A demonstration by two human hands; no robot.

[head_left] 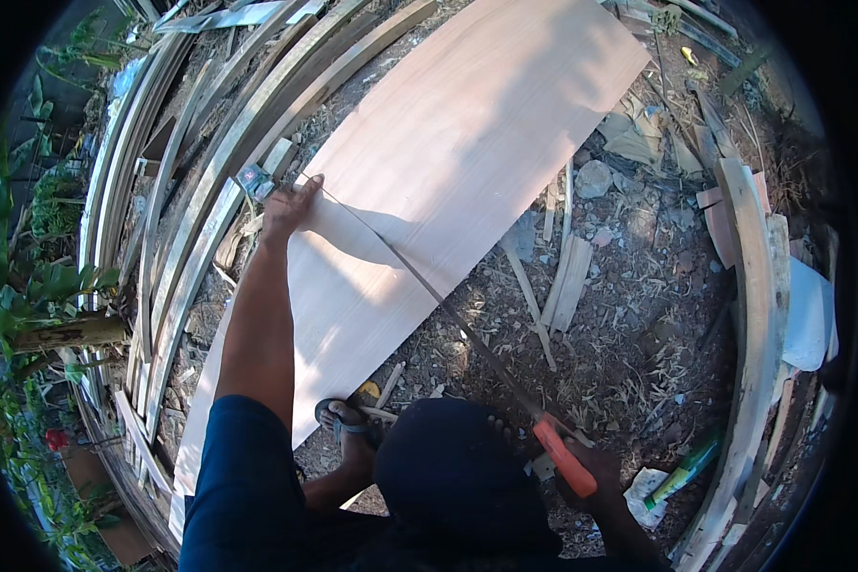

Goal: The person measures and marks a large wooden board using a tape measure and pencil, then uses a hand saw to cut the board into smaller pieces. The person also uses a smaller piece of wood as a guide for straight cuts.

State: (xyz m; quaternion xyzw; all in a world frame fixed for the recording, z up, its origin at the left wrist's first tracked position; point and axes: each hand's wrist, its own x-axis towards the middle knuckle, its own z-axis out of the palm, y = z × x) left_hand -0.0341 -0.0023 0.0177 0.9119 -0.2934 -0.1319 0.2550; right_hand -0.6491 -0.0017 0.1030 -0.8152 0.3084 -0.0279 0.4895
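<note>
My left hand [291, 205] is closed at the far edge of a pale plywood sheet [467, 124], with a tape measure [255, 181] at its fingers; its exact grip is partly hidden. A thin line runs from there across the sheet into a long, dark saw blade [467, 329], lying diagonally over the near edge. My right hand [591, 472] grips the saw's orange handle [562, 453] at the lower right, over the littered ground. My sandalled foot [353, 424] is beside the sheet's near edge.
Long timber planks [210, 191] lie along the left, with green plants [29, 238] beyond. More boards [753, 334] and a white sheet [810, 315] are on the right. The dirt ground [620, 343] holds offcuts, shavings and a green tube [682, 467].
</note>
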